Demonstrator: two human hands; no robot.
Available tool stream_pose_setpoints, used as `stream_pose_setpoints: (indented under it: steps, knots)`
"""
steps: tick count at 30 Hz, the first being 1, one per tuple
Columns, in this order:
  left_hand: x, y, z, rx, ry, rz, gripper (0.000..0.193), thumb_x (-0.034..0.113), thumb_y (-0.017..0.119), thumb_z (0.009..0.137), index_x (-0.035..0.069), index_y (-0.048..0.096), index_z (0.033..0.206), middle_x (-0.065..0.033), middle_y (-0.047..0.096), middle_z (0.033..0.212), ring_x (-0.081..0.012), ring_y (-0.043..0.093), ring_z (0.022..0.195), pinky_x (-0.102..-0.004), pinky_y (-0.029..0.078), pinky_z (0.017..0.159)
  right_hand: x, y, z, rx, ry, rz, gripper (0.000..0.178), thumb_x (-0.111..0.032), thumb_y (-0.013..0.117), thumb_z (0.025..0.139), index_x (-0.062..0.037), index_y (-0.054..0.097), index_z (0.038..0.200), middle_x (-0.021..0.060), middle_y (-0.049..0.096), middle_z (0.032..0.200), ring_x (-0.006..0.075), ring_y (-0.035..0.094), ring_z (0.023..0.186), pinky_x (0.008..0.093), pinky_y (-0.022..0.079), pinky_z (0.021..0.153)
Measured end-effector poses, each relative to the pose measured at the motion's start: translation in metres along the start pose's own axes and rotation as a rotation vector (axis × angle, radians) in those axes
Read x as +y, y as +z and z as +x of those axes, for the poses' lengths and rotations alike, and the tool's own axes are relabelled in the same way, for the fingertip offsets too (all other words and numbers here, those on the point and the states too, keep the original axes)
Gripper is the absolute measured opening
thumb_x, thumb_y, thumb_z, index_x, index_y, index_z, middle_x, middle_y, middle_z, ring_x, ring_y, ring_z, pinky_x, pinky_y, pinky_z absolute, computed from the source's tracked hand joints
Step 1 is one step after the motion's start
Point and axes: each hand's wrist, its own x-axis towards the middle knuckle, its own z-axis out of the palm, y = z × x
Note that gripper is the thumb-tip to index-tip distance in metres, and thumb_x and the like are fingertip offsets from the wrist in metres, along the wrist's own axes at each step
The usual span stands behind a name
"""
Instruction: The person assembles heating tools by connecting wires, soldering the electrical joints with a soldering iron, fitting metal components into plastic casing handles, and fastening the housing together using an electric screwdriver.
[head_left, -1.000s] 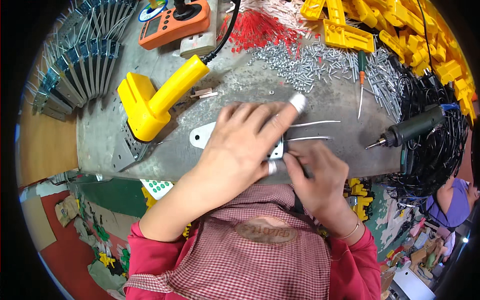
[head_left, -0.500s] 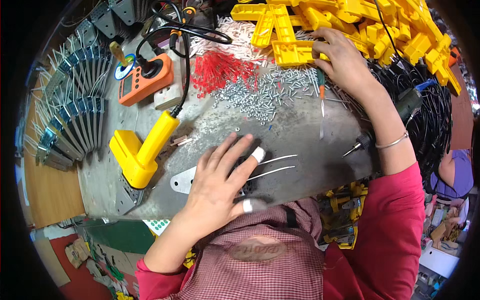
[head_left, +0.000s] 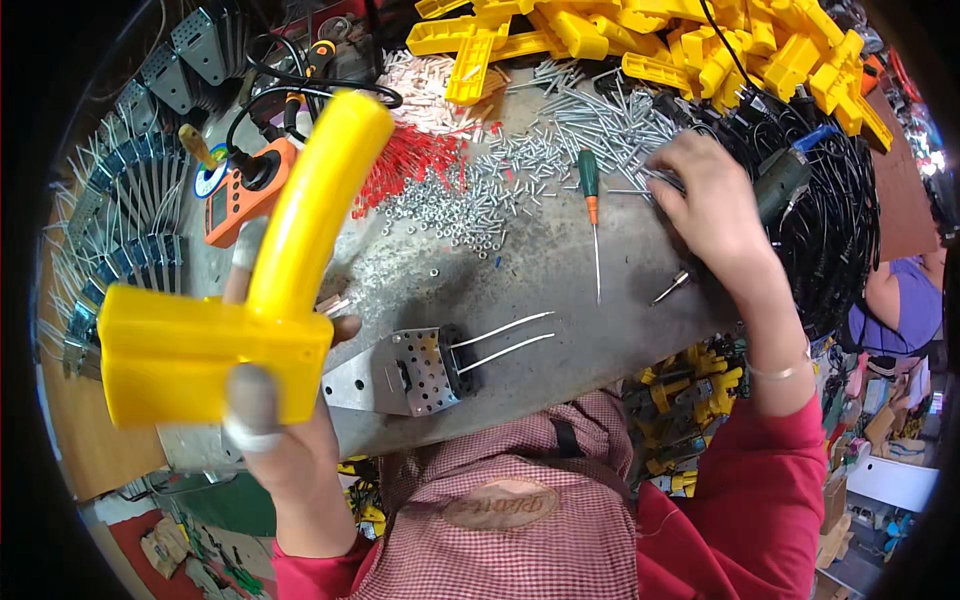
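My left hand point(head_left: 285, 440), with white tape on its thumb and a finger, grips a yellow plastic tool housing point(head_left: 210, 350) with a long curved handle, raised above the table's left side. Some of its fingers are hidden behind the housing. My right hand point(head_left: 710, 195) is curled over the edge of a pile of long screws point(head_left: 610, 125); whatever its fingertips hold is hidden. Between my hands lies a metal bracket point(head_left: 375, 380) with a perforated face and two white wires. A screwdriver point(head_left: 590, 185) with a green and orange handle rests left of my right hand.
Small screws and nuts point(head_left: 450, 215), red pieces point(head_left: 415, 160) and pale pieces point(head_left: 430, 95) lie in heaps. Behind them are yellow plastic shells point(head_left: 590, 35). An orange meter point(head_left: 245, 195) and metal plates with wires point(head_left: 130, 190) stand left; black cables point(head_left: 830, 230) and a power driver point(head_left: 780, 190) lie right.
My left hand has left the bracket and lifted the yellow housing off the table. My right hand has moved from a yellow shell to the long screws. The view has shifted slightly.
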Motion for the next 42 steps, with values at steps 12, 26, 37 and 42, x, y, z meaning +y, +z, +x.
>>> stream_pose_setpoints:
  steps: [12,26,37,42]
  knots:
    - [-0.005,-0.008,-0.025,-0.246,-0.336,-0.25,0.069,0.046,0.067,0.078,-0.002,0.047,0.124,-0.0129,0.065,0.086,-0.0189,0.063,0.072,-0.0272,0.05,0.06,0.003,-0.013,0.01,-0.18,-0.044,-0.044,0.01,-0.005,0.059,0.073,-0.0015,0.057,0.082,0.0166,0.062,0.087,0.0353,0.062,0.087,0.0446,0.05,0.073]
    - [-0.014,-0.005,-0.025,-0.217,-0.43,-0.394,0.05,0.004,0.073,0.076,0.001,0.054,0.122,-0.0083,0.063,0.112,-0.0178,0.061,0.102,-0.0312,0.047,0.09,-0.031,0.004,0.021,-0.148,0.24,0.337,0.038,-0.001,0.062,0.07,-0.0007,0.056,0.107,0.0093,0.057,0.07,0.0198,0.057,0.06,0.0314,0.046,0.057]
    - [-0.006,0.0,-0.024,-0.234,-0.438,-0.539,0.049,0.001,0.074,0.077,0.001,0.053,0.122,-0.0082,0.061,0.116,-0.0183,0.059,0.108,-0.0318,0.045,0.095,-0.14,-0.041,0.011,-0.072,0.064,1.309,0.02,-0.013,0.065,0.085,0.0024,0.059,0.096,0.0033,0.057,0.087,0.0041,0.046,0.063,0.0175,0.035,0.057]
    - [-0.013,-0.004,-0.031,-0.225,-0.37,-0.462,0.048,0.003,0.073,0.079,0.001,0.054,0.122,-0.0077,0.061,0.117,-0.0186,0.058,0.109,-0.0326,0.044,0.096,-0.147,-0.048,0.011,-0.187,0.179,1.242,0.021,-0.015,0.066,0.083,0.001,0.06,0.096,0.0003,0.057,0.085,0.0027,0.045,0.065,0.0168,0.032,0.058]
